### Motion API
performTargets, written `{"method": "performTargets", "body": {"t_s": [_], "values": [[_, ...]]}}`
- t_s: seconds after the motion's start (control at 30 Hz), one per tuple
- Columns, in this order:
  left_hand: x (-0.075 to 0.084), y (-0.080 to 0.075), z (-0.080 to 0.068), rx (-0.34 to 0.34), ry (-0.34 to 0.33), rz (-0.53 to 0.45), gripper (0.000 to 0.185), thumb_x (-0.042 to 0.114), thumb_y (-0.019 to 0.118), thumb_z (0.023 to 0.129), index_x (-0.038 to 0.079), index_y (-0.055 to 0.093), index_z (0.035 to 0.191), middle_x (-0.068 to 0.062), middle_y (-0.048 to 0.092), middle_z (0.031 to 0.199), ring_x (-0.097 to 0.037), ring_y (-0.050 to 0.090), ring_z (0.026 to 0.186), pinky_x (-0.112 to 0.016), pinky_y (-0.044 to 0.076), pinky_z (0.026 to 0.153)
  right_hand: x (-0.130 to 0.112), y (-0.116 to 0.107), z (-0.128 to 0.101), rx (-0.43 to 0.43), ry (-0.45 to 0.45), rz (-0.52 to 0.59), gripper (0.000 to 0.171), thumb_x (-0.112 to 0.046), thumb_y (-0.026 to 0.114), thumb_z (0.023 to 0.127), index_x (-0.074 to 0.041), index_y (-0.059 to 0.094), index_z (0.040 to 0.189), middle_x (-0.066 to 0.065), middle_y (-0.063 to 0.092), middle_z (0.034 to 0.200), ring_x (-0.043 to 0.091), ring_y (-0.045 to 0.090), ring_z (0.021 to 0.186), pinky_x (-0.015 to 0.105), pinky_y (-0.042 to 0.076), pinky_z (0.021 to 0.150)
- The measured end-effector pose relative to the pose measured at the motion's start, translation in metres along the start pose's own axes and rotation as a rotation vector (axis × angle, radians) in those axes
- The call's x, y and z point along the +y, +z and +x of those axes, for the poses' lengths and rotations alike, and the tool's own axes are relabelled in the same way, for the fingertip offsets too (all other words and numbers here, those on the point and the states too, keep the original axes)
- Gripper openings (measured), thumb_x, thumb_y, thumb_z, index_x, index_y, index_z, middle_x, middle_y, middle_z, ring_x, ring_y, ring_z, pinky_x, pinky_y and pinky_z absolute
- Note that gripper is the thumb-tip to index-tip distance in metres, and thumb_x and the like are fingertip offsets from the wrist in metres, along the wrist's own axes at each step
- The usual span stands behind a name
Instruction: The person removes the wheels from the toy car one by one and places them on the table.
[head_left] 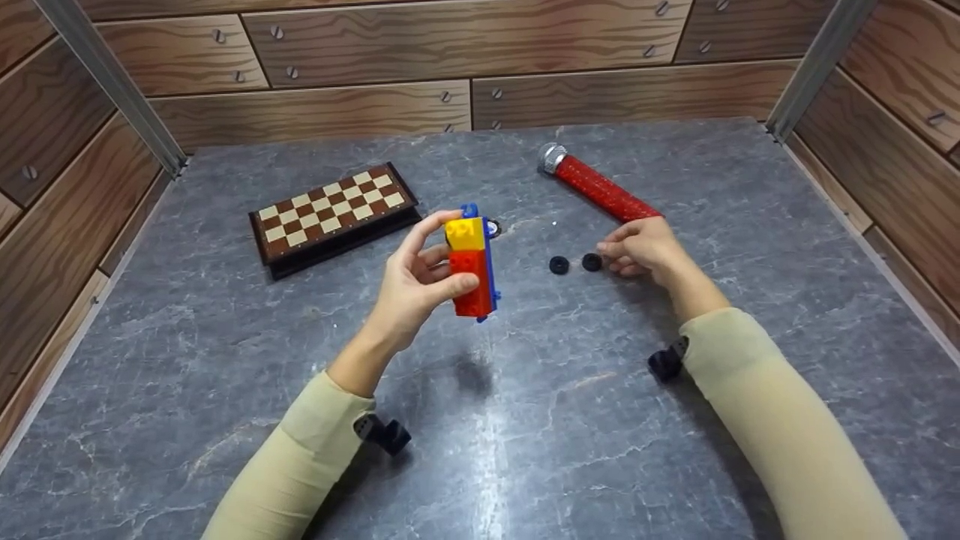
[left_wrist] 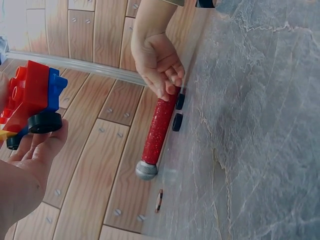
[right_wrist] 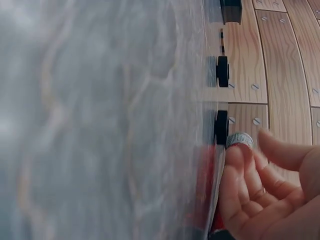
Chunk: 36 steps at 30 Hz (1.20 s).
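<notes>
Toy block car [head_left: 471, 264] gripped mid-frame in left hand [head_left: 414, 283], right hand [head_left: 645, 249] fingers loose, reaching loose wheels [head_left: 592, 262], two apparently still to fit.

A folded chessboard [head_left: 334, 215] lies on the grey marble-patterned tabletop [head_left: 525, 420], left of centre and towards the back — its checkered face up, set at a slant to the table's edges. Across from it, right of centre, a red glittery toy microphone [head_left: 596, 185] lies on its side with its silver head [head_left: 553, 157] pointing to the back wall. In the left wrist view the same microphone [left_wrist: 157, 132] shows end-on to its silver head. Wood-grain panels [head_left: 375, 45] studded with screws close in the table — metal posts [head_left: 112, 82] stand at the back corners.
</notes>
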<state>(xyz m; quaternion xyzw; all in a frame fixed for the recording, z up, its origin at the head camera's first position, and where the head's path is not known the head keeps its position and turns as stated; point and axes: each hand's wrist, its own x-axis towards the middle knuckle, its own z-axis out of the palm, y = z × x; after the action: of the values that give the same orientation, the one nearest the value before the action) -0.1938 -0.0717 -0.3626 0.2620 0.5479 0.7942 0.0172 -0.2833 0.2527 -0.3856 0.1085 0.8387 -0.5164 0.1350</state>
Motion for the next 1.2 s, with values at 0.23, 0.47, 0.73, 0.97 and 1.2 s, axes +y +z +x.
{"method": "performTargets", "body": {"t_s": [0.23,0.47,0.73,0.97,1.2], "values": [[-0.001,0.001,0.000,-0.001,-0.012,0.002,0.070,0.008,0.079,0.074,0.013,0.044,0.135,-0.026,0.058,0.111,-0.042,0.060,0.094,-0.051,0.050,0.081,-0.001,-0.001,-0.007,-0.014,-0.069,0.066,0.038,-0.016,0.071,0.083,0.005,0.059,0.113,0.003,0.065,0.082,0.016,0.065,0.069,0.031,0.055,0.065],[-0.002,0.004,0.002,-0.008,-0.028,-0.002,0.071,0.008,0.078,0.075,0.012,0.043,0.136,-0.025,0.058,0.111,-0.041,0.060,0.095,-0.051,0.050,0.080,-0.008,0.001,-0.019,-0.021,-0.123,0.117,0.038,-0.016,0.073,0.082,0.003,0.061,0.112,0.007,0.066,0.090,0.018,0.066,0.076,0.036,0.054,0.075],[-0.003,0.009,0.003,-0.033,-0.019,0.047,0.069,0.008,0.076,0.077,0.012,0.042,0.137,-0.024,0.059,0.109,-0.040,0.061,0.091,-0.051,0.051,0.079,-0.017,0.012,-0.035,-0.071,-0.274,0.160,0.040,-0.019,0.071,0.084,0.008,0.059,0.111,0.009,0.066,0.089,0.021,0.066,0.074,0.037,0.054,0.075],[-0.005,0.012,0.003,-0.054,-0.020,0.048,0.069,0.008,0.076,0.077,0.012,0.042,0.137,-0.023,0.059,0.111,-0.039,0.061,0.091,-0.050,0.051,0.078,-0.028,0.024,-0.050,-0.107,-0.408,0.167,0.036,-0.017,0.070,0.085,0.011,0.061,0.106,0.009,0.067,0.082,0.021,0.065,0.069,0.035,0.055,0.068],[-0.008,0.015,0.003,-0.065,-0.033,0.067,0.069,0.010,0.076,0.077,0.014,0.043,0.137,-0.022,0.060,0.108,-0.038,0.062,0.092,-0.049,0.052,0.078,-0.039,0.035,-0.067,-0.137,-0.446,0.150,0.032,-0.019,0.071,0.084,0.006,0.065,0.102,0.014,0.067,0.086,0.023,0.064,0.069,0.034,0.055,0.069]]}}
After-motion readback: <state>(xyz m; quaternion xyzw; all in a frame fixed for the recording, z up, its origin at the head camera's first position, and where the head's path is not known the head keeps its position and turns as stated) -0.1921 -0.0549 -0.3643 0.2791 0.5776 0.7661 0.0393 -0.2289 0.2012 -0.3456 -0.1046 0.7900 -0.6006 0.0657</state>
